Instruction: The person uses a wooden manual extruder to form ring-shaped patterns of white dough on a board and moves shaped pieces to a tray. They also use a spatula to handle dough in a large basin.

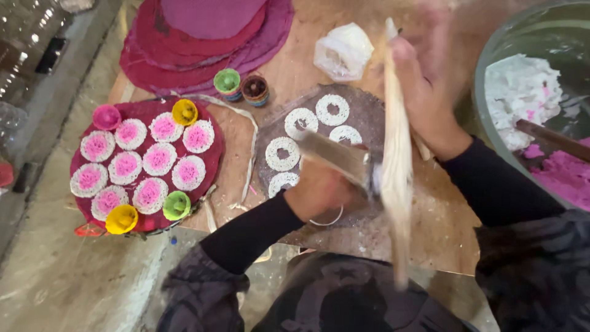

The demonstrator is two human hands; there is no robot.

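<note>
Fingers of the left hand (319, 190) grip a metal cutter (338, 158) over the grey mat (362, 117); right hand (424, 92) clutches a pale strip (396, 166). Looks roughly halfway: red tray (206, 120) full of pink-centred rounds, only five white rings (283, 154) on the mat.

food workshop | dough basin (485, 74) | trays of pink-white cakes (142, 161)

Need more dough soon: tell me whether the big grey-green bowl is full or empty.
Partly full: the big grey-green bowl holds white clumps and pink clumps.
</note>
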